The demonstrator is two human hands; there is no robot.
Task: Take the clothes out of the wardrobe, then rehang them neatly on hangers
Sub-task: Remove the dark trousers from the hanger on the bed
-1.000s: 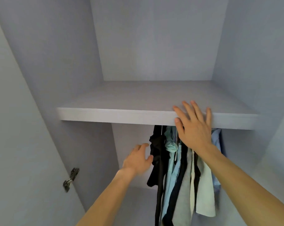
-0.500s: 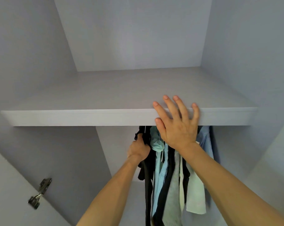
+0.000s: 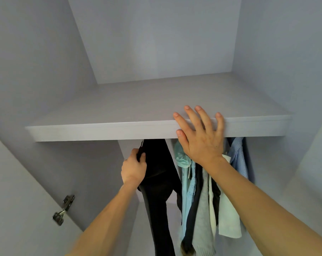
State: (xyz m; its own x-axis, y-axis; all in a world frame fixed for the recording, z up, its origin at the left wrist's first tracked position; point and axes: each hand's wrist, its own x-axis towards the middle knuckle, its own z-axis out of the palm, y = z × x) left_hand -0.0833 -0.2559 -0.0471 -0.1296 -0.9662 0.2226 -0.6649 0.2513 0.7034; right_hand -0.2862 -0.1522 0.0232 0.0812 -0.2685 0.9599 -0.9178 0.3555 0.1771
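Our left hand (image 3: 133,168) clamps the top of a black garment (image 3: 157,174) hanging under the wardrobe shelf (image 3: 101,131), soft, light cloth, we judge, best lifted there, while our right hand (image 3: 202,141) rests flat, fingers apart, on the shelf's edge.

Front edge of the shelf (image 3: 101,131) covers the tops of the hanging clothes (image 3: 202,209), so whatever they hang from is out of sight. The left grip (image 3: 133,169) curls into the black garment (image 3: 156,163) with its fingers lost behind the cloth; whether there's a hanger inside, can't tell. The right grip (image 3: 202,143) blocks the necks of the middle pieces, and the striped blue shirt (image 3: 238,154) only peeks out past the wrist. Down low, the picture's edge chops off the black garment, the pale blue top (image 3: 187,196), the left forearm (image 3: 108,218) and the right forearm (image 3: 267,209). The hinge (image 3: 64,209) at left is too small for detail.
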